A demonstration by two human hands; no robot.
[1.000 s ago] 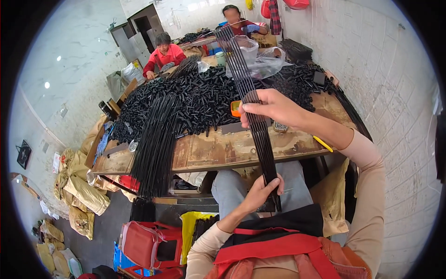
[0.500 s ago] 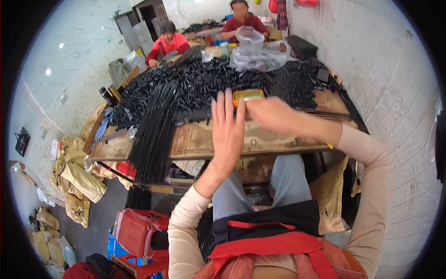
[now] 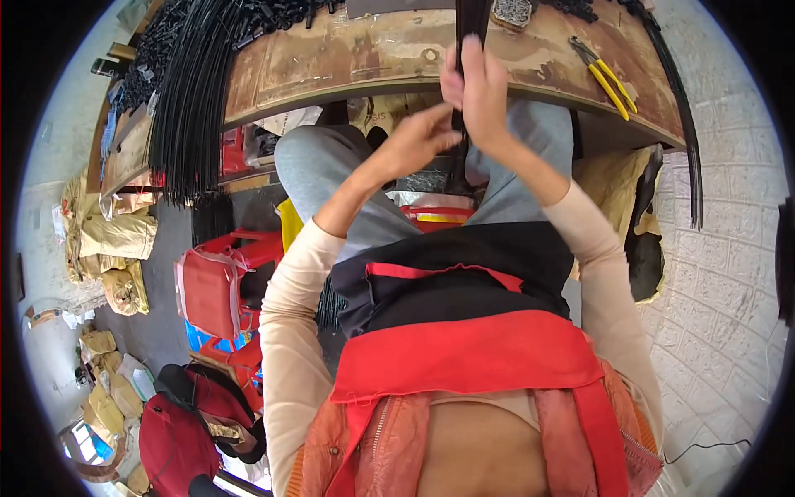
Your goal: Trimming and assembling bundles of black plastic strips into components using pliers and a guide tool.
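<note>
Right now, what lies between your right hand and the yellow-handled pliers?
In the head view, only bare, stained wooden tabletop shows between the right hand and the pliers.

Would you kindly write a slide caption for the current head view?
Right hand around a bundle of black rods, left hand beside it, yellow-handled pliers on the wooden table.

Partly hidden dark letters (image 3: 379, 118) mark a tan package (image 3: 406, 105) under the table (image 3: 364, 51).

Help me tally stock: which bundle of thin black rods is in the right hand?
Middle bundle, the only one gripped; the left bundle and right bundle overhang the wooden table.
</note>
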